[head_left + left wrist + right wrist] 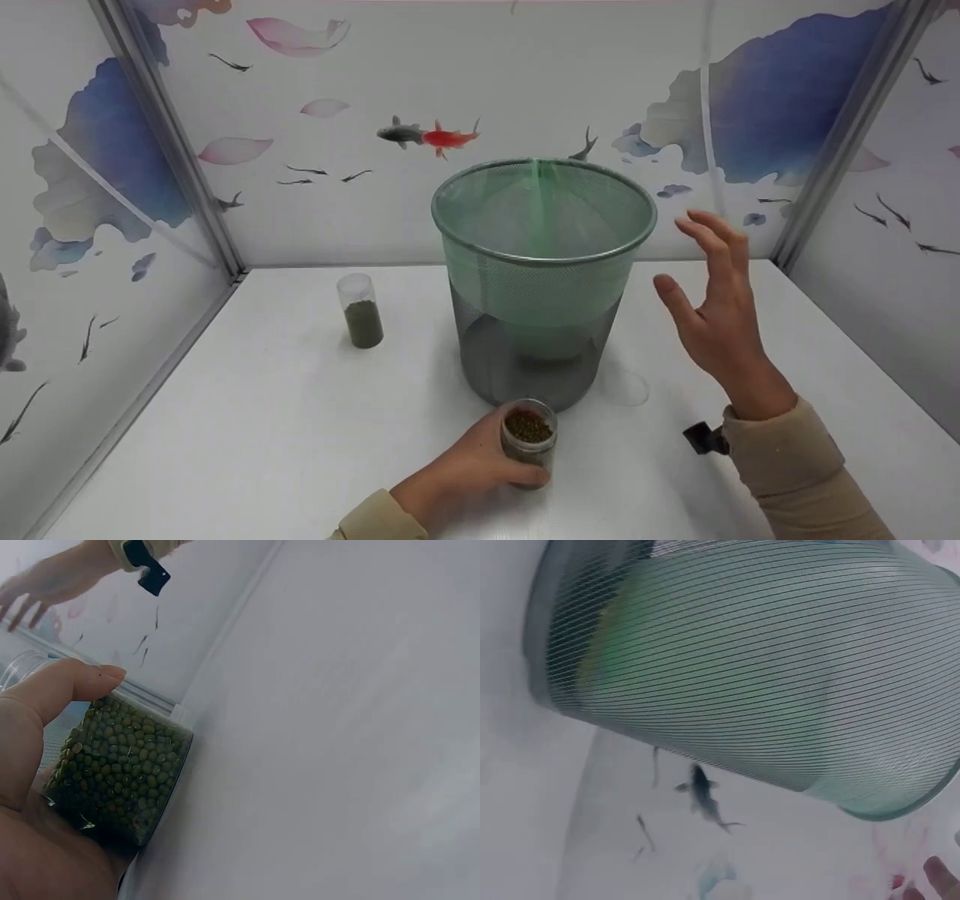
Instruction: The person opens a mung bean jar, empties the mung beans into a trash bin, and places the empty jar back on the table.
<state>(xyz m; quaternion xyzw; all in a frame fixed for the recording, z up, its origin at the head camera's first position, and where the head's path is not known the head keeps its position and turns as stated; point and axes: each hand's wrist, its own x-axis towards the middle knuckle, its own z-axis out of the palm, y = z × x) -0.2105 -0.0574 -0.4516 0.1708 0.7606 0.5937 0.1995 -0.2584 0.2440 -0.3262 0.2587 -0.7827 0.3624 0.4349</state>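
Observation:
My left hand [480, 457] grips a clear jar of green mung beans [529, 439] in front of the bin, its round mouth facing up. In the left wrist view the thumb lies across the jar [120, 765], with beans packed behind the clear wall. Raised to the right of the bin is my right hand [716, 307], fingers spread and holding nothing. Only its fingertips [941, 877] show in the right wrist view. The mesh waste bin [536, 367] stands upright, with a translucent green bag [540, 289] lining its upper part.
A second clear jar [364, 322], partly filled with something green, stands on the table to the left of the bin. A clear round lid [628, 388] lies flat right of the bin. Printed panels [337, 210] enclose the white table [247, 420] at the back and sides.

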